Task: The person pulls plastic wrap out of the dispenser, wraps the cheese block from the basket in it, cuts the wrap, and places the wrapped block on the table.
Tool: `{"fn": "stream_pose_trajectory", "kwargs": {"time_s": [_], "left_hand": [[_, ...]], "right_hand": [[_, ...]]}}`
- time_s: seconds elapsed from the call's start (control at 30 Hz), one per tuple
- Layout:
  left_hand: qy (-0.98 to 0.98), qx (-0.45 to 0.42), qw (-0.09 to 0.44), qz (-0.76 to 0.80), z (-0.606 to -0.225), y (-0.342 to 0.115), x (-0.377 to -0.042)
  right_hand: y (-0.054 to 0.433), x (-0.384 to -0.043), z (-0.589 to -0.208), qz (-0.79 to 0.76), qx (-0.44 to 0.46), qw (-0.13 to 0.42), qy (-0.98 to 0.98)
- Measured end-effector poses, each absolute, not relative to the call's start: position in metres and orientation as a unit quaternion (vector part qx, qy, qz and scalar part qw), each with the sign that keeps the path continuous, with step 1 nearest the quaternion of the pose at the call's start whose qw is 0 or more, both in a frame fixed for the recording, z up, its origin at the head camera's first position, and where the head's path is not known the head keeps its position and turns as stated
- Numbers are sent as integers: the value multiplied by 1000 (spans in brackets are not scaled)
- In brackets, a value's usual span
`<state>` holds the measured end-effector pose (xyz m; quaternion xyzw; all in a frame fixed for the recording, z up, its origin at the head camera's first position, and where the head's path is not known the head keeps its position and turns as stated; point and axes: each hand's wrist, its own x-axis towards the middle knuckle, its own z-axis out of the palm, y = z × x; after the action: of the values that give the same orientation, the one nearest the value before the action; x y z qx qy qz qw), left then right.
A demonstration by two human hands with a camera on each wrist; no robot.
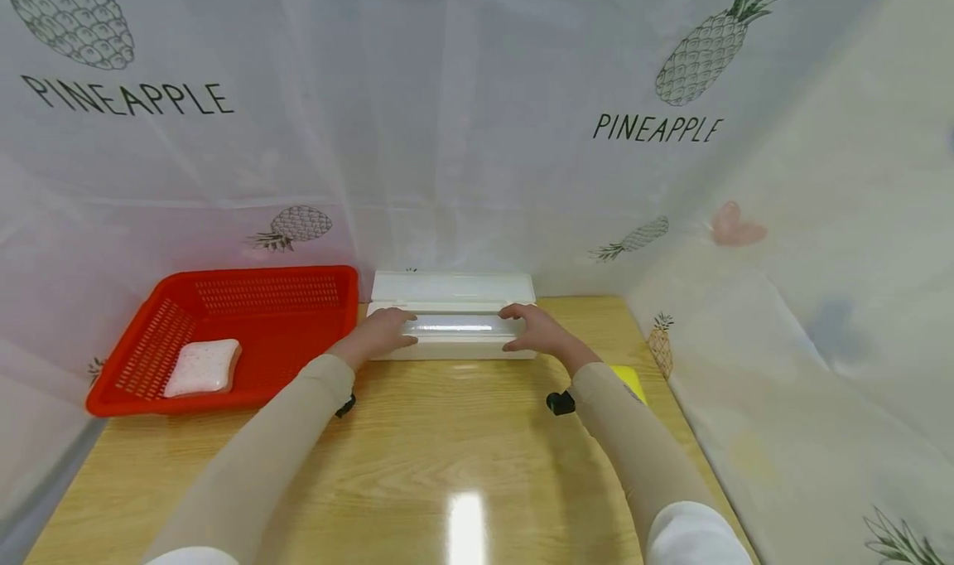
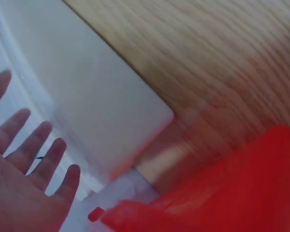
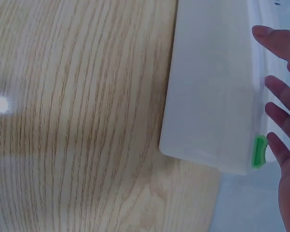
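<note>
A long white cling film box [image 1: 455, 350] stands at the back of the table, its lid [image 1: 452, 287] raised against the curtain. Inside lies a shiny clear roll of film [image 1: 462, 325]. At the box's left end is my left hand [image 1: 378, 333], thumb and fingers spread over the opening. My right hand [image 1: 546, 333] is placed likewise at the right end. Both wrist views show the fingers apart, the left hand [image 2: 34, 169] and the right hand [image 3: 286, 106] gripping nothing visible. A green slider [image 3: 259, 151] sits on the box's edge, close to the right little finger.
To the left is a red plastic basket [image 1: 224, 408] holding a pale, rounded-square block [image 1: 204, 367]. A yellow object [image 1: 629, 380] is partly hidden behind the right forearm. Pineapple-print curtain [image 1: 447, 134] hangs behind and beside the wooden table [image 1: 417, 457].
</note>
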<state>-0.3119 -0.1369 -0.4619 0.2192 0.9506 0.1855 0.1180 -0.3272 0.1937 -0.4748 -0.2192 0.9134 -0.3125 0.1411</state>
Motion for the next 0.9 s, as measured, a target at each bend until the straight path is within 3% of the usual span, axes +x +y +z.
{"fn": "stream_pose_trajectory", "kwargs": {"time_s": [0.33,0.9], "left_hand": [[957,233,85,152,-465,-142,-329],[959,195,134,155,-453,-141,-343]], "right_hand": [[195,-337,-482,-283,-216,139,924],[196,-340,-487,-287,-204,128,927]]}}
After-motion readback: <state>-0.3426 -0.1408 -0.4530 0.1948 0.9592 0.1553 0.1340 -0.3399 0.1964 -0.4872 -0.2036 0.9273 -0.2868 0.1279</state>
